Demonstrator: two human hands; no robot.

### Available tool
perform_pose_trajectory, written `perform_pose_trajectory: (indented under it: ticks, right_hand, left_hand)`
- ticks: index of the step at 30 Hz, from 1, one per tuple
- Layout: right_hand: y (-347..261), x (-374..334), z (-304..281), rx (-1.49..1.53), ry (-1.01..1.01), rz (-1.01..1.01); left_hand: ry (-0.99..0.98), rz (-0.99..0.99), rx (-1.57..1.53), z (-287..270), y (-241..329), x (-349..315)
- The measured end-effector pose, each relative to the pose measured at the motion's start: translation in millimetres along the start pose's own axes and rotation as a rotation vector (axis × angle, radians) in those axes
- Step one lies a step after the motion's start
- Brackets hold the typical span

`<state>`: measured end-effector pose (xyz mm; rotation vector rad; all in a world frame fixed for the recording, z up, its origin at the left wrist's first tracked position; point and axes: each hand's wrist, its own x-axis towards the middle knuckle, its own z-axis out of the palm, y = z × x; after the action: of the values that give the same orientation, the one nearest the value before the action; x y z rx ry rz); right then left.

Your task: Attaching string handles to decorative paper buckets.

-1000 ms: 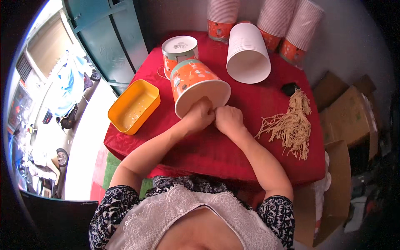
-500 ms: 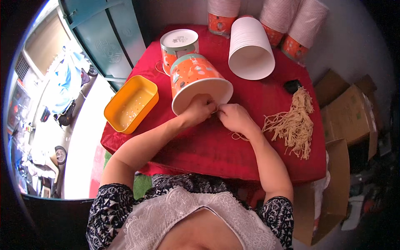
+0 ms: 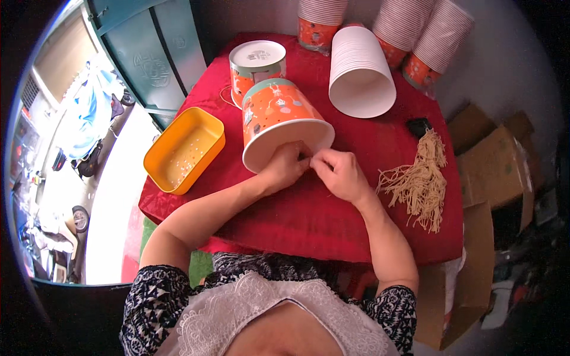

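Observation:
An orange paper bucket (image 3: pixel 279 110) with a green base band lies tipped on the red-covered table, its white-rimmed mouth toward me. My left hand (image 3: pixel 288 163) reaches into the mouth at the lower rim, its fingers closed in a pinch; what they hold is hidden. Just outside the rim, my right hand (image 3: pixel 341 172) is pinched shut, fingertips almost touching the left ones. A thin cord hung from this hand a moment ago; now it is hardly visible. Behind stands a second orange bucket (image 3: pixel 240 83), upside down, with a cord loop at its side.
A yellow tray (image 3: pixel 155 155) with small white bits is at the left. To the right lies a bunch of beige cords (image 3: pixel 421 184) beside a black object (image 3: pixel 418 126). Nested white buckets (image 3: pixel 362 71) and wrapped stacks (image 3: pixel 404 24) stand behind; cardboard boxes (image 3: pixel 493 160) are beyond the right edge.
My right hand has turned and its fingers have risen slightly at the rim. The cord loop below it has gone from sight. The bucket has shifted a little.

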<state>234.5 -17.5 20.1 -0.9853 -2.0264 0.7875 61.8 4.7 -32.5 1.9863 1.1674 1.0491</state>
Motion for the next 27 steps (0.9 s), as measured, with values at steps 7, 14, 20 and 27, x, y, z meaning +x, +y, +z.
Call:
perform_pose_trajectory:
  ticks: [7, 14, 20, 27]
  right_hand:
    - [-16.0, -8.0, 4.9, -0.113, -0.278, -0.489]
    - [18.7, -1.7, 6.0, -0.363, 0.154, -0.089]
    - [30.9, -2.3, 20.1, -0.389, 0.169, -0.023]
    - [33.3, -0.8, 22.7, -0.384, 0.151, -0.125]
  left_hand:
    - [0.027, -0.068, -0.002, -2.5, 8.6, -0.2]
    - [-0.104, -0.058, -0.057, -11.4, 6.1, -1.8]
    - [-0.093, -0.07, -0.124, -12.4, 8.9, -5.9]
    - [-0.096, -0.058, -0.133, -9.6, 6.2, -6.7]
